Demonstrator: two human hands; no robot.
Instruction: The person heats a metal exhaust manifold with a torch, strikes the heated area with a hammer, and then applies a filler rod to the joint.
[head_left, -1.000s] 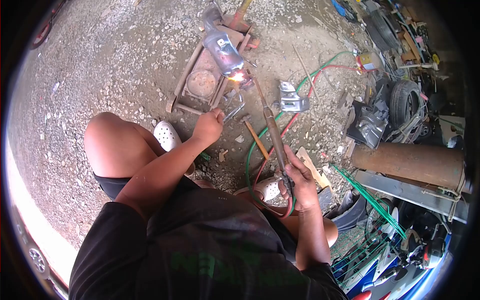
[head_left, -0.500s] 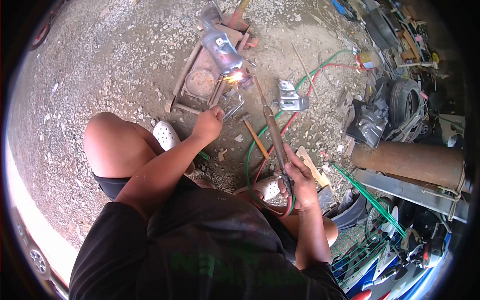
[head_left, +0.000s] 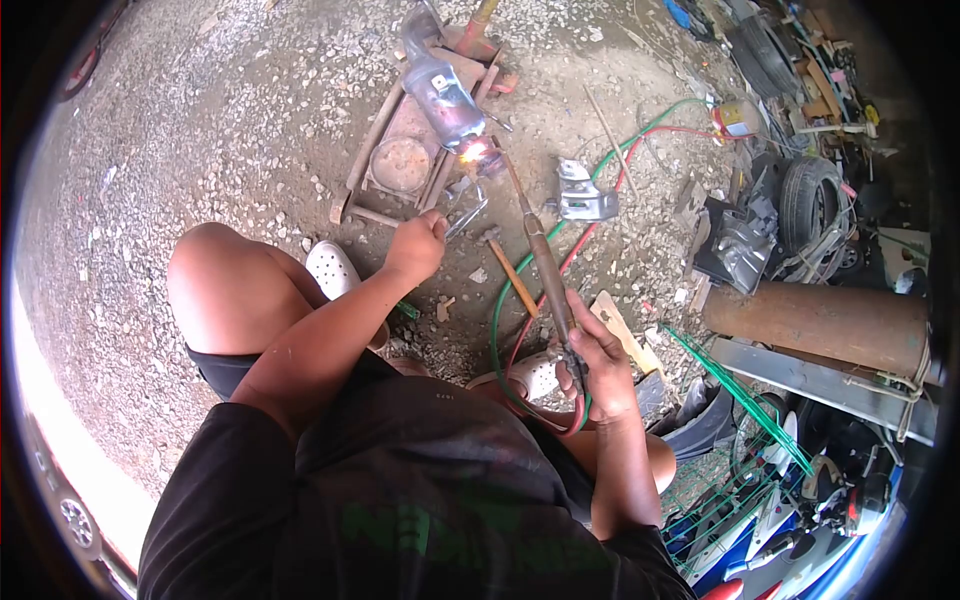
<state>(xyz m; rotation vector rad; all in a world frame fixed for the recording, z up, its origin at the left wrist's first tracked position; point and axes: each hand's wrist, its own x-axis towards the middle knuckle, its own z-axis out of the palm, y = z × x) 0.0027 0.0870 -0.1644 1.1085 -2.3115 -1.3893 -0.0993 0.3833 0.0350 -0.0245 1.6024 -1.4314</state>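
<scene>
A gas torch [head_left: 543,255] is gripped in my right hand [head_left: 600,365], its long tube pointing up and away. The torch tip lies close to a bright glow [head_left: 472,152] at the lower end of a silver exhaust part, like a catalytic converter [head_left: 440,97]. That part rests tilted on a rusty metal frame [head_left: 357,150]. My left hand [head_left: 418,245] is closed around a thin silver tool that looks like pliers [head_left: 466,217], its far end just below the glow. A hammer [head_left: 512,275] with a wooden handle lies on the ground between my hands.
Green and red hoses [head_left: 572,258] loop from the torch across the gravel. A bent silver metal shield [head_left: 585,193] lies right of the torch. A rusty cylinder [head_left: 815,325], a tire [head_left: 808,205] and scrap line the right side. My shoes [head_left: 332,270] stand close by.
The flying orange sparks at the glow have died down, and the glow is smaller. The pliers have shifted very slightly; both hands stay nearly in place.
</scene>
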